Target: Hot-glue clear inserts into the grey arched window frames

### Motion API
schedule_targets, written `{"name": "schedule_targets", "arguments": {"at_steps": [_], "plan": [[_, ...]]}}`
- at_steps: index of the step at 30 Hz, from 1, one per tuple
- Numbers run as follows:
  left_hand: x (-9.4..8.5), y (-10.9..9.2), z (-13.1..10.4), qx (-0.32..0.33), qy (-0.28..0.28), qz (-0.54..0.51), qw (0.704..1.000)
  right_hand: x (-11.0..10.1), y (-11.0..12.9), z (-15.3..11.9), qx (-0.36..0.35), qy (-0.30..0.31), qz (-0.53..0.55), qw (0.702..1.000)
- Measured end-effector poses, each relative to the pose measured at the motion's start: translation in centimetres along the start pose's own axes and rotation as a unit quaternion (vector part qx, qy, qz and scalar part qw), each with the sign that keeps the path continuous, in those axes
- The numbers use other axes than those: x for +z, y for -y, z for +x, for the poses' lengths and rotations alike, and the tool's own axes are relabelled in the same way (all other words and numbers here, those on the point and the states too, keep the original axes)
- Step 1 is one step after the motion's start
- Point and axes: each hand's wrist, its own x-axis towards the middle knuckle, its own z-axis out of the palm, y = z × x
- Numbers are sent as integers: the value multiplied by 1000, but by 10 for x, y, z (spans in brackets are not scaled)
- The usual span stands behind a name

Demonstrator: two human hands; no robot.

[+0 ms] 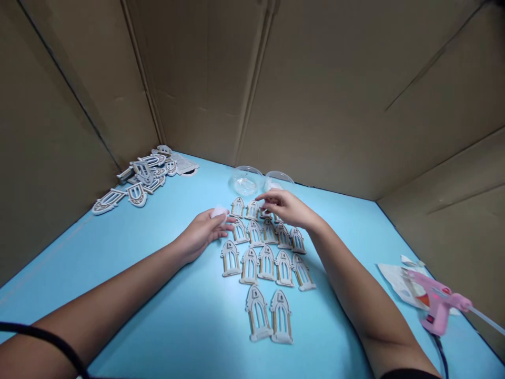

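Note:
My left hand [203,231] is closed around a soft-looking white round piece [219,212], whose exact kind I cannot make out. Its fingertips reach the left edge of several rows of small white arched window frames [255,233] with gold-coloured sides. Over the back row, at its right end, hovers my right hand [288,207]; the fingers are apart, with nothing visible in them, and they partly cover the frames below. Just behind that hand stands a clear round tub [286,177] with something white inside. Another clear tub [245,181] with transparent contents is beside it.
A loose heap of more arched frames [144,176] lies at the back left, near a clear plastic bag [183,163]. At the right are a pink glue gun [437,300] with its cord and a white packet [400,281]. Cardboard walls [315,95] enclose the blue table [173,316].

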Motion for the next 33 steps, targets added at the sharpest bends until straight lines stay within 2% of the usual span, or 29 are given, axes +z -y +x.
{"name": "schedule_targets", "arguments": {"at_steps": [5, 10, 22, 30, 33], "plan": [[0, -1, -1, -21, -7, -18, 1000, -10, -32, -1, 30, -69, -34, 997], [-3, -1, 1, -15, -6, -4, 1000, -7, -48, 5, 42, -91, -11, 995], [-1, -2, 1, -20, -25, 37, 999, 1, -54, 6, 76, -102, -57, 990], [-1, 0, 4, -6, -30, 36, 999, 6, -50, 6, 60, -127, -135, 981], [-4, 4, 5, 16, -24, 47, 998, 4, -46, 5, 53, -107, -142, 983]]}}
